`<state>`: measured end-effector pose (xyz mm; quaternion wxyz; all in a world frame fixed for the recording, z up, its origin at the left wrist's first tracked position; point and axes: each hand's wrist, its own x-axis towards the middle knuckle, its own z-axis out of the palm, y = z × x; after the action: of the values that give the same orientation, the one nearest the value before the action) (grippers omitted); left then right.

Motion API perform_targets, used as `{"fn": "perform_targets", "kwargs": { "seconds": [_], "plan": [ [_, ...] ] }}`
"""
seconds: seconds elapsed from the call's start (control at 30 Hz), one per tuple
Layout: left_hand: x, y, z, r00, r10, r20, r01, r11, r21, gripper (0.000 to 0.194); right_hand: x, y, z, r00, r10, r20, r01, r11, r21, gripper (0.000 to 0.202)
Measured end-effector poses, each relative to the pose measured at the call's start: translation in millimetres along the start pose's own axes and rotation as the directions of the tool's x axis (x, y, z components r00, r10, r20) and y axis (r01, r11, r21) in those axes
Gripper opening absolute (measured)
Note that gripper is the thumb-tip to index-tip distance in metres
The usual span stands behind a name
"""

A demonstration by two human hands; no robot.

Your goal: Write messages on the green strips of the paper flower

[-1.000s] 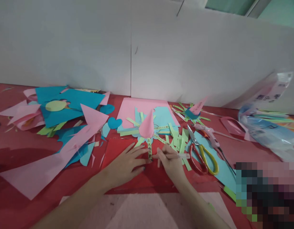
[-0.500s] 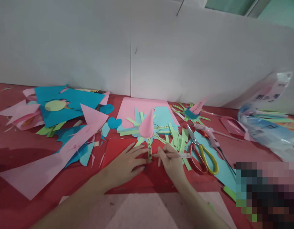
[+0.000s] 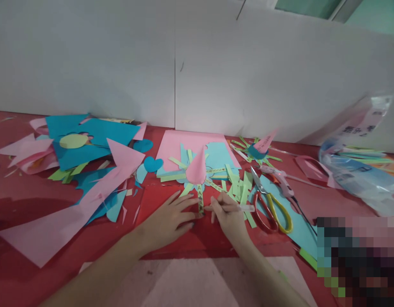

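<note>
My left hand (image 3: 174,217) lies with fingers spread on the red sheet (image 3: 152,196), its fingertips at the edge of a light green paper strip (image 3: 200,196). Dark marks run along that strip, which sticks out toward me from below a pink paper cone (image 3: 196,168). The cone stands upright on a light blue scalloped paper base (image 3: 209,183), with other green strips fanning out around it. In my right hand (image 3: 227,213) is a pen (image 3: 246,208), its tip at the strip's near part.
Right of my hand lie scissors (image 3: 264,198) with red and yellow handles, and a glue gun (image 3: 283,183) with a cord. A finished-looking cone piece (image 3: 262,149) stands behind them. Pink offcuts (image 3: 97,187) and blue paper (image 3: 97,132) cover the left. A plastic bag (image 3: 360,170) is far right.
</note>
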<state>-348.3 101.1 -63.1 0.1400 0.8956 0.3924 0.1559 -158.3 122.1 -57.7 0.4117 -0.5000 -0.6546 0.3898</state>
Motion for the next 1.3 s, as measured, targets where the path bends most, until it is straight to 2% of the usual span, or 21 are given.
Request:
{"fn": "perform_targets", "kwargs": {
  "seconds": [0.3,0.47,0.97,1.3],
  "plan": [
    [0.1,0.6,-0.2,1.0,-0.004,0.012,0.004,1.0,0.006,0.028,-0.2,3.1,-0.3,0.999,0.04,-0.026,-0.04,0.999,-0.005,0.032],
    [0.3,1.0,-0.5,1.0,0.015,-0.017,-0.014,1.0,0.01,0.027,-1.3,4.1,-0.5,0.999,0.04,-0.027,-0.04,0.999,-0.001,0.033],
    [0.5,1.0,0.0,1.0,-0.008,0.015,0.008,1.0,0.011,0.028,0.6,2.8,-0.4,1.0,-0.031,0.001,0.031,0.999,-0.039,0.034],
    [0.2,0.8,0.0,1.0,-0.002,0.0,0.002,1.0,0.014,0.028,0.4,2.3,-0.9,1.0,-0.009,0.001,0.009,0.999,0.034,0.032]
  ]
}}
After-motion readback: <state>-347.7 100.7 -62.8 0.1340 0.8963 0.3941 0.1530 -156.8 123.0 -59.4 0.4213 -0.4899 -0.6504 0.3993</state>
